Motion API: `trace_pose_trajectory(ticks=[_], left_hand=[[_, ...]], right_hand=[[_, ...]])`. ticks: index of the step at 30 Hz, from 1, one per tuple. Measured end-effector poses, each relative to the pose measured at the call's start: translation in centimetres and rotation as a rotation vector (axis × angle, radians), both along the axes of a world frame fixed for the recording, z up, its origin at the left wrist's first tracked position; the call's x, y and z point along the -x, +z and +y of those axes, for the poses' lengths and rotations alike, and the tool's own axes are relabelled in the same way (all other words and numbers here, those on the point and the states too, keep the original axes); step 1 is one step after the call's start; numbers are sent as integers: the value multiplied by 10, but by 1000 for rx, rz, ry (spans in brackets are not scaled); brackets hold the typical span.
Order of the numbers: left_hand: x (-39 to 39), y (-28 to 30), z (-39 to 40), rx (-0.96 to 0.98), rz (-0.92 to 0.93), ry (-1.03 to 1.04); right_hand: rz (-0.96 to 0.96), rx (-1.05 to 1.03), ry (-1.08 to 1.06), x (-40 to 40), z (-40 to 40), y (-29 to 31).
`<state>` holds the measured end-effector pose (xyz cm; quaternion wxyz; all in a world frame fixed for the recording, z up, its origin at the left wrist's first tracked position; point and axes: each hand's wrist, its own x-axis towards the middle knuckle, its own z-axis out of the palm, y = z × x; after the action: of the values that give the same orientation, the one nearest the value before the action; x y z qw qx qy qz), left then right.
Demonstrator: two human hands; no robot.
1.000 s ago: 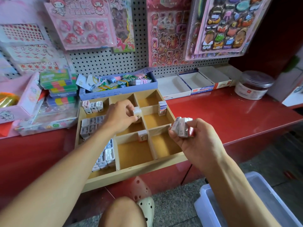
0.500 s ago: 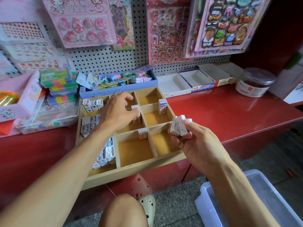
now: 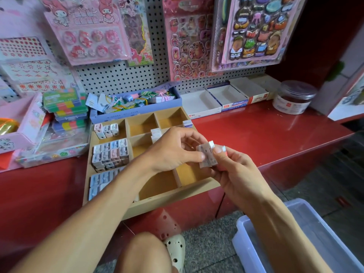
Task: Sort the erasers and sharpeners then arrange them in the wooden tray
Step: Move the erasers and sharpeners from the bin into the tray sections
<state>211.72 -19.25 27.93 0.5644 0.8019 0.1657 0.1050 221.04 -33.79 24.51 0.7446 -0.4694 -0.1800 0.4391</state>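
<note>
Above the wooden tray [image 3: 167, 203], my right hand [image 3: 236, 174] grips a small stack of erasers [image 3: 207, 156] and my left hand [image 3: 173, 150] pinches one off, sharpeners [image 3: 110, 152] fill the left side, most boxes wait.

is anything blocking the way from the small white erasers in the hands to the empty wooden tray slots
Nothing visible does. The small white erasers sit gripped in the right hand, the left hand pinching one, right above the compartmented wooden tray. Bare compartments lie directly below and behind, with only open air between.
</note>
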Motion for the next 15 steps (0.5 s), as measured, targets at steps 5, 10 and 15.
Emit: trace_pose_trajectory(ticks=[5, 10, 15], left_hand=[[0, 2, 0, 38, 36, -68], [-1, 1, 2, 35, 4, -28], [-3, -4, 10, 6, -35, 87]], right_hand=[[-38, 2, 13, -3, -3, -1], [-64, 19, 37, -4, -2, -2], [-61, 75, -181, -6, -2, -6]])
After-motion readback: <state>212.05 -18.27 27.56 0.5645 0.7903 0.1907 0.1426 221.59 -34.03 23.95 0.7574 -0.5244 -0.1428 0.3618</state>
